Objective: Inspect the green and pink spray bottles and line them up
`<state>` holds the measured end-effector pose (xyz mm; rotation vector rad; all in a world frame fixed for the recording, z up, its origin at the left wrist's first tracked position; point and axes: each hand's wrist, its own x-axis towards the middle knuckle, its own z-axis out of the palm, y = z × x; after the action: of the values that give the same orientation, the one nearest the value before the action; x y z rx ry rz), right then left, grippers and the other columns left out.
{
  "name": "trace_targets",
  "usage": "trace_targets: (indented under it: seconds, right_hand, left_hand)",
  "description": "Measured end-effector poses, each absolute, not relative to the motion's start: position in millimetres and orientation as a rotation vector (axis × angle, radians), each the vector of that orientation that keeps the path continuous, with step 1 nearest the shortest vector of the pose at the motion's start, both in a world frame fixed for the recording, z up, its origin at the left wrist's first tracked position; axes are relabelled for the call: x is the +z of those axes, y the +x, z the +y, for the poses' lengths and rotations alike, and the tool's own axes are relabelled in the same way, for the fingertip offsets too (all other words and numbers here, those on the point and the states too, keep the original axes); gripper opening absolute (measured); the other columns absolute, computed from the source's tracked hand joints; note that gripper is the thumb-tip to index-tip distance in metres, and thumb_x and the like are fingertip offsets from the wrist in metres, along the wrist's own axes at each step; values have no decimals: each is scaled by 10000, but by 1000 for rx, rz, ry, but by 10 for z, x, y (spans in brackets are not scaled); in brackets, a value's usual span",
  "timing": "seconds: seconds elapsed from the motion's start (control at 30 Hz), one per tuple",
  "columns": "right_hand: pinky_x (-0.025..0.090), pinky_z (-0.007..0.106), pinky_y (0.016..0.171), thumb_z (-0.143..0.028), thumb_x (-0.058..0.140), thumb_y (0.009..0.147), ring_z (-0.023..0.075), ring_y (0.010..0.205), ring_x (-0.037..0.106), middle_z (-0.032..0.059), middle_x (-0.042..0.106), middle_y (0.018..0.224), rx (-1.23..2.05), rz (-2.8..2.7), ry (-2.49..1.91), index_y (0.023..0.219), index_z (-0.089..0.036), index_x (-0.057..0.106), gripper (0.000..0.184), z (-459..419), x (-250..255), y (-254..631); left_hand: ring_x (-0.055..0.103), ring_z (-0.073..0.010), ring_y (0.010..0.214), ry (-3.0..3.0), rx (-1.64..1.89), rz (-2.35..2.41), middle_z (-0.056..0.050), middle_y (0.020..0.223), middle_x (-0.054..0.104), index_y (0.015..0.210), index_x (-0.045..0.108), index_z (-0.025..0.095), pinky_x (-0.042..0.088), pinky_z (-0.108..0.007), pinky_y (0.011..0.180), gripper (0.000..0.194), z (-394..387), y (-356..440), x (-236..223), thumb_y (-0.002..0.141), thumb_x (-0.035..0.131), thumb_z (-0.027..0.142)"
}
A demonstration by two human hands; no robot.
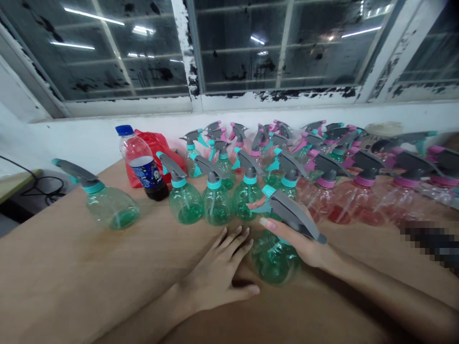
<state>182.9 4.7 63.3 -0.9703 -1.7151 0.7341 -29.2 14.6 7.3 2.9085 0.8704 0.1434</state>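
My right hand grips a green spray bottle by its neck, under the grey trigger head, and the bottle stands on the brown table. One finger lies along the teal trigger. My left hand rests flat on the table just left of the bottle, fingers spread and holding nothing. A row of green spray bottles stands right behind both hands.
Several pink spray bottles crowd the back right. A lone green spray bottle stands at the left, with a soda bottle and a red bag behind it. A white wall and windows close off the far side.
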Motion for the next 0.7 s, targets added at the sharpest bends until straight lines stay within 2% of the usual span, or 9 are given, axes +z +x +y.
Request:
trace_targets:
  seconds: [0.1,0.2,0.4,0.57,0.7]
  right_hand:
    - [478,365,702,-403,609,824,202,728,615,9,655,843,733,-1702,-970,1051,-275,623,260,38,628,1826]
    - [473,364,813,-358,617,833,202,858,630,18,670,964,707,-1700,-905,1062,-258,623,250,41,620,1824]
    - [491,354,848,-329,635,828,206,982,635,29,679,1079,733,-1684,-886,1066,-250,615,252,47,618,1823]
    - [514,368,804,-352,625,832,214,936,651,31,687,1041,742,-1685,-894,1074,-257,613,260,15,631,1721]
    - [467,369,917,-329,617,840,201,1021,611,16,659,1069,646,-1704,-819,1056,-271,618,224,-1,649,1508]
  left_hand:
    - [191,-302,1392,2877,167,882,-136,1503,272,1450,298,121,113,-489,1123,823,140,-286,85,862,470,672]
    - [226,-301,1382,2814,205,895,-139,1488,313,1445,301,126,144,-492,1119,845,132,-267,130,838,506,678]
    - [295,-332,1347,2667,270,982,-176,1464,344,1428,312,133,184,-519,1100,894,75,-218,247,763,639,633]
    - [350,-338,1306,2508,398,990,-152,1413,411,1429,288,173,260,-523,1072,912,6,-230,270,731,704,586]
    - [418,-319,1261,2346,467,951,-94,1349,481,1405,324,259,356,-494,1029,778,-9,-337,273,779,682,551]
